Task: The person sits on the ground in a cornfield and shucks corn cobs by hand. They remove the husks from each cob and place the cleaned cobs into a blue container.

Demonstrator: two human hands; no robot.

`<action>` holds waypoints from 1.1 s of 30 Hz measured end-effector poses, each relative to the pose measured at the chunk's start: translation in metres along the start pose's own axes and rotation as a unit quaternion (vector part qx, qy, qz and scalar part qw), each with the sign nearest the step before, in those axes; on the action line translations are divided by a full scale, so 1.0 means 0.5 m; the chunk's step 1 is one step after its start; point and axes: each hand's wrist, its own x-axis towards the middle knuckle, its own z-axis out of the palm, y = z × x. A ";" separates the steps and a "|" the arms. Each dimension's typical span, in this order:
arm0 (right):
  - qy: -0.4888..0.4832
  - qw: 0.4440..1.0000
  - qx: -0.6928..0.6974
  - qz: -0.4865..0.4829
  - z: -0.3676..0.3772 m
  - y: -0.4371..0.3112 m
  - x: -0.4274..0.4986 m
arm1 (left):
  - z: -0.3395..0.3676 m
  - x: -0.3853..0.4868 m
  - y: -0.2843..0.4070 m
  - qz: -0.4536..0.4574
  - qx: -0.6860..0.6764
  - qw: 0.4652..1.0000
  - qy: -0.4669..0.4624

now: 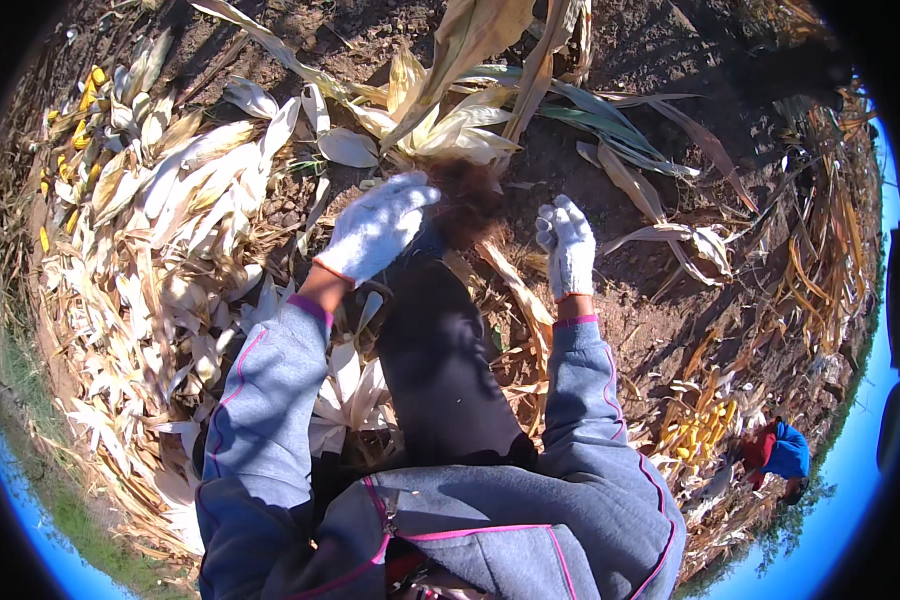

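Observation:
My left hand, in a white knit glove, reaches forward over the ground with its back turned up. Its fingertips meet the edge of a tuft of reddish-brown corn silk; whether they grip it is hidden. Just beyond the tuft lie opened pale corn husks. My right hand, gloved the same way, is raised to the right of the silk and apart from it. Its fingers are curled, and I see nothing in them, though the palm side is mostly hidden. Below the silk is my dark trouser leg.
A broad heap of dry husks spreads on the left, with yellow corn cobs along its far edge. Dry stalk leaves hang ahead. At lower right, a person in blue and red is near a yellow cob pile.

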 end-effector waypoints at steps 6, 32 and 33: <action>-0.124 0.990 -0.052 -0.052 0.125 -0.131 -0.099 | -0.111 -0.175 -0.002 -0.249 -0.751 0.606 0.083; -0.366 0.497 -0.671 -0.410 0.944 0.290 0.023 | -0.295 -0.549 0.071 -0.237 0.093 0.966 -0.052; -0.316 0.546 -0.681 -0.372 0.962 0.304 0.050 | -0.308 -0.554 0.073 -0.253 0.086 0.958 -0.103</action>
